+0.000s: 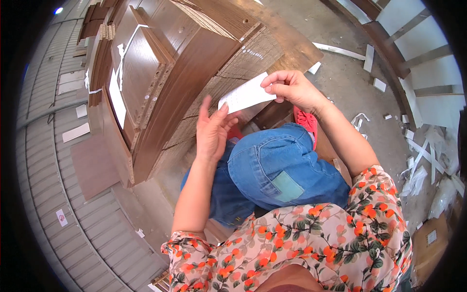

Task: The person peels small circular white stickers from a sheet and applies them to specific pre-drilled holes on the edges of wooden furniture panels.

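Note:
A white slip of paper with faint print is stretched between my hands, above my bent knees. My right hand pinches its right end between thumb and fingers. At the lower left corner, the thumb of my left hand rests on the slip, with some fingers behind it. The left index finger sticks out to the side and looks slightly blurred. Just beyond the slip stands a tall stack of brown wooden boards, with rough chipboard edges facing me.
Further left, strapped board bundles lean by a grey corrugated wall. On the concrete floor to the right lie white strips, scraps and clear plastic wrap. A cardboard box sits at lower right; a slatted frame stands upper right.

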Demonstrator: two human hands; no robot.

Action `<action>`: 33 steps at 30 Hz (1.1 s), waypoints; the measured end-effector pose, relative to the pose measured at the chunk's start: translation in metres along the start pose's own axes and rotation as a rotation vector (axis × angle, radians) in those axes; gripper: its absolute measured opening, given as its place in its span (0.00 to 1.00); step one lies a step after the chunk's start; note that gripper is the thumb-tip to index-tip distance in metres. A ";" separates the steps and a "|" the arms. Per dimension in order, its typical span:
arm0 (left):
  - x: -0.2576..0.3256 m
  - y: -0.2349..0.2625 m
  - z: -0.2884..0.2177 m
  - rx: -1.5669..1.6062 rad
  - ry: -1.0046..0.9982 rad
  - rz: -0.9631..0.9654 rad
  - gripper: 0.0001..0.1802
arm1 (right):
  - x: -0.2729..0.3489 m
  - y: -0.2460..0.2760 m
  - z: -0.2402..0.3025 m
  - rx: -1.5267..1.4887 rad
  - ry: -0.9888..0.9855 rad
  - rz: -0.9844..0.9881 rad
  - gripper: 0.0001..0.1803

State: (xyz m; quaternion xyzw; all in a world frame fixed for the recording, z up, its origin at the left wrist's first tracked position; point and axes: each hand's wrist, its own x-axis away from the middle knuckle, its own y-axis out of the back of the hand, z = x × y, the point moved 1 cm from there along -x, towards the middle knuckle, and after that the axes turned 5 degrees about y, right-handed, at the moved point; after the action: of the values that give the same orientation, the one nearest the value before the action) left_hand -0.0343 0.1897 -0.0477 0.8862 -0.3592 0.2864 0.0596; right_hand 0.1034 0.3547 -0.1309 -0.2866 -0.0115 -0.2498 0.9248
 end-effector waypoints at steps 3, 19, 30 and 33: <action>-0.008 0.004 0.002 -0.036 -0.005 0.103 0.24 | -0.001 0.001 0.004 0.100 0.006 0.063 0.09; 0.007 -0.015 -0.004 -0.249 -0.250 0.051 0.23 | 0.008 -0.029 0.015 0.108 0.233 0.089 0.17; 0.011 -0.011 -0.013 -0.374 -0.121 0.059 0.14 | 0.011 -0.031 0.017 0.297 0.260 0.034 0.09; 0.011 -0.007 -0.015 -0.394 -0.051 0.082 0.14 | 0.013 -0.024 0.020 0.195 0.093 0.045 0.10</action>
State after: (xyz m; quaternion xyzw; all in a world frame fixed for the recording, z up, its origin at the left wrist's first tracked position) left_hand -0.0302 0.1932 -0.0283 0.8491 -0.4454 0.1899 0.2111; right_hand 0.1055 0.3422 -0.0997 -0.1837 0.0139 -0.2398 0.9532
